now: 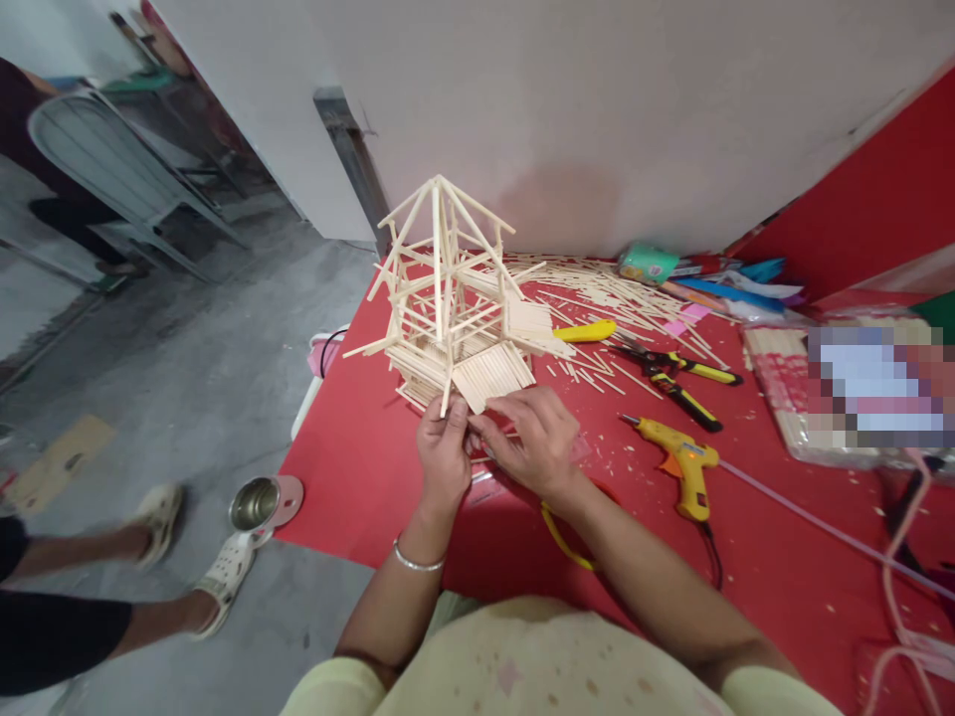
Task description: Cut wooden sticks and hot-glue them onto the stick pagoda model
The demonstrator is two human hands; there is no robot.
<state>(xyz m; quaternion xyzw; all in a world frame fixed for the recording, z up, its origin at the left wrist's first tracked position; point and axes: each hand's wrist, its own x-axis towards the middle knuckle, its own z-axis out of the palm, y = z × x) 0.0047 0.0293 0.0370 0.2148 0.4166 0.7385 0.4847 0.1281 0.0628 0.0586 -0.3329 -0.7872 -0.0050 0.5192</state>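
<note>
A model house frame (440, 268) built of thin wooden sticks stands on the red table, with an open pointed roof frame on top. Its lower front carries a slanted panel (493, 376) of sticks laid side by side. My left hand (446, 447) is closed at the panel's near left corner, thumb against the sticks, gripping the model. At the panel's near edge, my right hand (533, 438) has thumb and forefinger bent around the lower corner; the other fingers are curled. Part of what lies between my hands is hidden.
Right of the model lie loose sticks (642, 293), a yellow-handled cutter (586, 331), black-and-yellow pliers (682, 383) and a yellow glue gun (682, 462) with its cord. Packed sticks (783, 388) sit farther right. A metal mug (258, 505) and another person's legs (96, 607) are at left.
</note>
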